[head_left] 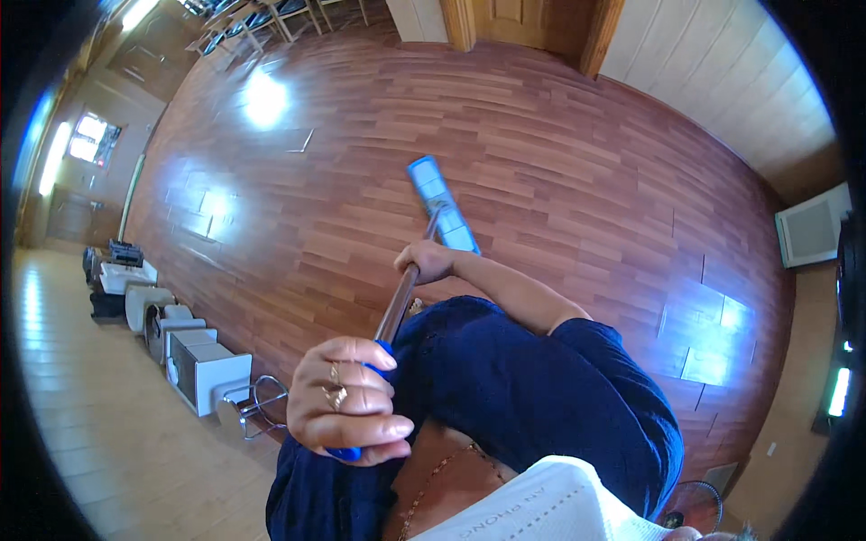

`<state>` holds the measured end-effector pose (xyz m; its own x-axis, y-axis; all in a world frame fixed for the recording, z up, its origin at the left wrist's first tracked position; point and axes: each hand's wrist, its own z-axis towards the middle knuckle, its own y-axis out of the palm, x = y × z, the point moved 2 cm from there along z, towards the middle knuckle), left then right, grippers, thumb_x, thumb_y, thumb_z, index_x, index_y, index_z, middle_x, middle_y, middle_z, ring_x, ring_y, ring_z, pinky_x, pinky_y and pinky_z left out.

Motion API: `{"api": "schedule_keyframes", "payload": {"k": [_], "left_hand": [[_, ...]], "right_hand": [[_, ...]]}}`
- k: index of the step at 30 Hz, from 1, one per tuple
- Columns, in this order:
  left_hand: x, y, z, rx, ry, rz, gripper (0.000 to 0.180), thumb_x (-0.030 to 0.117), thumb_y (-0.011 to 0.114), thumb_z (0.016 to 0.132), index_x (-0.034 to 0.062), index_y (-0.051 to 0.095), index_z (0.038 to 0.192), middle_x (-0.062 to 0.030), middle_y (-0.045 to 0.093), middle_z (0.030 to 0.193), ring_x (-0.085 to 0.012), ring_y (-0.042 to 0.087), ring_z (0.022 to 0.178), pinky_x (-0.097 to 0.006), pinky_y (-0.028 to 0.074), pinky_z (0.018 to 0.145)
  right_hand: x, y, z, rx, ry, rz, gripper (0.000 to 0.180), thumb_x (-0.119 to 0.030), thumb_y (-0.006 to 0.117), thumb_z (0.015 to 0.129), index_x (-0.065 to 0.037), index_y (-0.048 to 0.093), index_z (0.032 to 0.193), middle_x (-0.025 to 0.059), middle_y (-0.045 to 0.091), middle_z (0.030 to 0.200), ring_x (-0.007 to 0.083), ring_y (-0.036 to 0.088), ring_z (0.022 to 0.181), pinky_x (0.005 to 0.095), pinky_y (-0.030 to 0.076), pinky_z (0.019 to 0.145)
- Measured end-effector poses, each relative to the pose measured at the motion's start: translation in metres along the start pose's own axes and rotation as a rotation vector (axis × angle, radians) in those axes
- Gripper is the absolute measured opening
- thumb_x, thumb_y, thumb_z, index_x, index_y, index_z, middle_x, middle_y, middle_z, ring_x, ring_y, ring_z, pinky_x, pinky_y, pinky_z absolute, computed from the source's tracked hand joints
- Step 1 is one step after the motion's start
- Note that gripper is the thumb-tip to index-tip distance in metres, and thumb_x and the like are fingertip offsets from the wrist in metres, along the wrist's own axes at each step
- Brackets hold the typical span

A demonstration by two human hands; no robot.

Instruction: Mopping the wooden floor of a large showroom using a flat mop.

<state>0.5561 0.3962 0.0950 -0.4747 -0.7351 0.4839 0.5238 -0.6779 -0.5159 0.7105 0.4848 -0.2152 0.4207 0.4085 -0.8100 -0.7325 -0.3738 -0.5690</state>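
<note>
Nearest, toward 7 o'clock: our left hand (347,397), ringed, is wrapped around the blue grip (343,453) at the upper end of the mop handle (393,316).
Mid-shaft, at the centre: our right hand (428,260) is closed around the handle lower down, arm reaching across from 4 o'clock.
Handling: we judge the shaft stiff, light and smooth enough to slip, so the blue grip and mid-shaft suit our hold; the swivelling end probably tips easily.
Mop head (448,219): light blue, flat and long, it lies on the wooden floor (559,153) at 12 o'clock, just beyond our right hand and 1 o'clock from our left.
Farther out: white-and-grey boxes (216,374) stand between 8 and 9 o'clock.
Farthest: chairs (289,11) at 11 o'clock.
</note>
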Motion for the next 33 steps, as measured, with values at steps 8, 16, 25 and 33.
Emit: {"api": "schedule_keyframes", "payload": {"k": [8, 16, 25, 33], "left_hand": [[0.016, -0.001, -0.008, -0.031, -0.045, 0.223, 0.037, 0.036, 0.084, 0.067, 0.0085, 0.059, 0.074, 0.0002, 0.056, 0.063, -0.0161, 0.061, 0.06, -0.034, 0.054, 0.066], [-0.018, -0.026, -0.007, -0.05, -0.04, 0.056, 0.04, 0.039, 0.084, 0.068, 0.0099, 0.06, 0.082, 0.0007, 0.06, 0.064, -0.0162, 0.064, 0.063, -0.034, 0.054, 0.069], [-0.164, 0.01, 0.017, -0.039, 0.076, -0.343, 0.032, 0.032, 0.082, 0.072, 0.0098, 0.059, 0.077, -0.0014, 0.061, 0.068, -0.0188, 0.064, 0.067, -0.039, 0.05, 0.072], [-0.292, 0.069, 0.056, -0.21, -0.055, -0.583, 0.037, 0.034, 0.083, 0.069, 0.0098, 0.061, 0.087, -0.0056, 0.066, 0.086, -0.0258, 0.064, 0.085, -0.04, 0.045, 0.084]], "right_hand": [[-0.016, 0.029, 0.027, -0.032, -0.149, 0.114, 0.017, -0.019, 0.068, 0.061, -0.007, 0.057, 0.068, 0.0159, 0.056, 0.066, 0.0363, 0.058, 0.067, 0.0447, 0.043, 0.057], [0.007, -0.017, -0.004, 0.041, 0.065, -0.049, 0.013, -0.022, 0.066, 0.066, -0.011, 0.063, 0.072, 0.0141, 0.063, 0.073, 0.0357, 0.061, 0.075, 0.0468, 0.046, 0.064], [0.089, -0.102, -0.114, 0.535, 0.263, -0.153, 0.025, -0.021, 0.07, 0.071, -0.006, 0.052, 0.062, 0.016, 0.053, 0.062, 0.038, 0.056, 0.064, 0.0449, 0.043, 0.057], [0.164, -0.139, -0.228, 0.899, 0.616, -0.373, 0.029, -0.021, 0.074, 0.07, -0.007, 0.051, 0.061, 0.0131, 0.052, 0.06, 0.0337, 0.054, 0.062, 0.0419, 0.042, 0.058]]}}
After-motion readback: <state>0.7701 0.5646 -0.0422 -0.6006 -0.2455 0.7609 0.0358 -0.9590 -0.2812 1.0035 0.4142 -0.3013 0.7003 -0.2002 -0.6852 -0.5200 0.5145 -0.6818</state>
